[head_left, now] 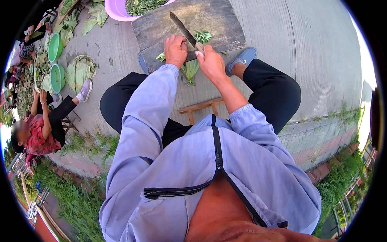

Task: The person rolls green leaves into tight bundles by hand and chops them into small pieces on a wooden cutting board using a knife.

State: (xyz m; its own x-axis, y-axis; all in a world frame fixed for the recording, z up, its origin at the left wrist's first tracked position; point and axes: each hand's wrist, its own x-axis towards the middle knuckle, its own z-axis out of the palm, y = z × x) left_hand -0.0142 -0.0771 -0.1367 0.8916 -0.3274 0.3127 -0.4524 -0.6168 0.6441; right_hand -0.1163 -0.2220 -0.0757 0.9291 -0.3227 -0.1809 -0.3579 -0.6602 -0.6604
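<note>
On the dark wooden board (153, 30), my left hand (176, 50) is closed over leafy greens. A bit of green (161, 57) sticks out at its left side, and a broad green leaf (190, 71) hangs over the board's near edge between my hands. My right hand (211, 62) is wrapped round the handle of a knife (183, 29). The dark blade points away and to the left, just right of my left hand's fingers. Chopped greens (202, 36) lie right of the blade. What sits under my left fingers is mostly hidden.
A pink basin (117, 10) of chopped greens stands behind the board. At left are two green basins (57, 78), large cabbage leaves (80, 72) and heaped greens. Another person (40, 129) sits there. A wooden stool (201, 105) is below me; my feet flank the board.
</note>
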